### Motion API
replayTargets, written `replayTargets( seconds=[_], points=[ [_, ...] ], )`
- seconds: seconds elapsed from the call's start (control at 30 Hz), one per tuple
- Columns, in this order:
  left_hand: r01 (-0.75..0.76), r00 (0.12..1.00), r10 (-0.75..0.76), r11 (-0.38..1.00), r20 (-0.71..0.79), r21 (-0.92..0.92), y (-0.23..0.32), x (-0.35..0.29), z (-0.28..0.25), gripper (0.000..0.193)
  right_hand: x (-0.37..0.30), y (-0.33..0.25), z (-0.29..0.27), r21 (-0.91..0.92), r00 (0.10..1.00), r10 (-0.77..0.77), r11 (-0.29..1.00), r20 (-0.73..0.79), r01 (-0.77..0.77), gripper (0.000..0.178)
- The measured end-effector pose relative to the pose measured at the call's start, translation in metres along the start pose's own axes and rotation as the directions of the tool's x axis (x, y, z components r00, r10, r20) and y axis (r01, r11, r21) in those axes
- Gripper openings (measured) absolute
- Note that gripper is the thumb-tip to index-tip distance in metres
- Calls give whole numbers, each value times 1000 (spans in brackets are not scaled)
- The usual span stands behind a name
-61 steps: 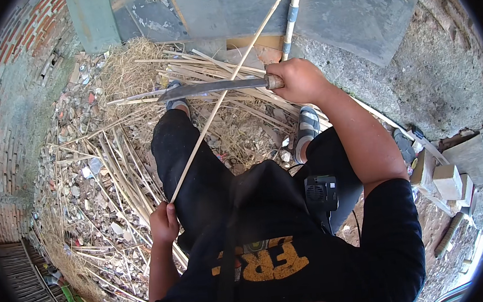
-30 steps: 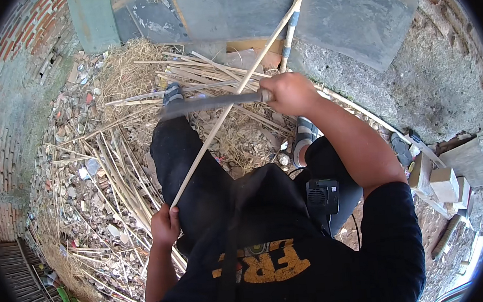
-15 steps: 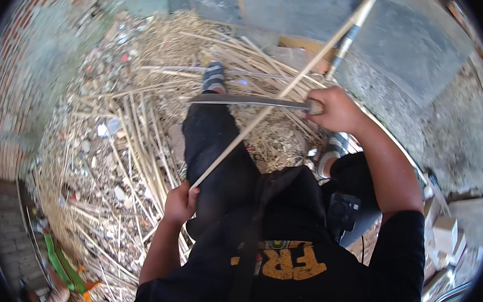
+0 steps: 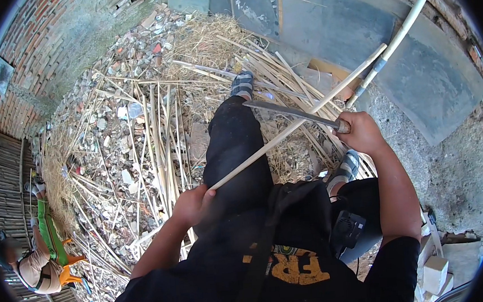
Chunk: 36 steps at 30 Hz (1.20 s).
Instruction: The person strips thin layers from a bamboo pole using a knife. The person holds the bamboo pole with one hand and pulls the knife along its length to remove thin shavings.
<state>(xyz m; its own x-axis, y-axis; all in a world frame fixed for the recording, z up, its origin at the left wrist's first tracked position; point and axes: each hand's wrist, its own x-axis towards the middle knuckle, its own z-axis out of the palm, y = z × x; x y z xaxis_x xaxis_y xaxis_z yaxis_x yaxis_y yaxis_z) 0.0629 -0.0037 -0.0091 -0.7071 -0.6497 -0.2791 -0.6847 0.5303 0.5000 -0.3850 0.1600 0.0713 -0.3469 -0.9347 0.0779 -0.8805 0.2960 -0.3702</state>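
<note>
My left hand (image 4: 191, 206), beside my left thigh, is closed round the lower end of a long pale bamboo strip (image 4: 253, 158). The strip slants across my thigh up to the far right, its upper end near a grey board. My right hand (image 4: 361, 132) grips the wooden handle of a machete (image 4: 290, 111). The blade points left, toward my left foot, and crosses the strip at its middle; it looks in contact with it, or just above.
Loose bamboo strips (image 4: 158, 140) lie over rubble and straw between my feet and to the left. A pale pole (image 4: 405, 33) leans by grey boards (image 4: 328, 25) at the far right. Another person (image 4: 37, 261) sits on an orange stool at the left. Brick walls (image 4: 69, 56) stand behind.
The view has swung left, bringing the seated person further in. The machete's tip now tilts slightly higher relative to its handle. Both hands keep their holds.
</note>
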Motion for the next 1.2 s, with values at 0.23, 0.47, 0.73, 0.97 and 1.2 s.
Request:
replayTargets(
  seconds=[0.23,0.47,0.73,0.97,1.2],
  points=[
    [-75,982,60,994,-180,-79,28,2,-11,29,-1,19,2,-39,999,40,998,-12,-40,30],
    [-58,970,73,996,-232,69,1,14,9,32,8,28,4,-130,997,33,991,75,-23,29],
    [-157,966,141,986,-215,-61,-7,22,14,36,-5,23,-1,-26,976,168,985,-139,-173,29],
    [-202,964,166,965,-207,-168,-1,34,14,41,-1,49,3,-11,983,125,992,-133,-128,30],
    [-182,970,157,975,-184,-128,3,25,11,37,-5,10,-12,-145,989,126,980,-77,-137,29]
  ],
)
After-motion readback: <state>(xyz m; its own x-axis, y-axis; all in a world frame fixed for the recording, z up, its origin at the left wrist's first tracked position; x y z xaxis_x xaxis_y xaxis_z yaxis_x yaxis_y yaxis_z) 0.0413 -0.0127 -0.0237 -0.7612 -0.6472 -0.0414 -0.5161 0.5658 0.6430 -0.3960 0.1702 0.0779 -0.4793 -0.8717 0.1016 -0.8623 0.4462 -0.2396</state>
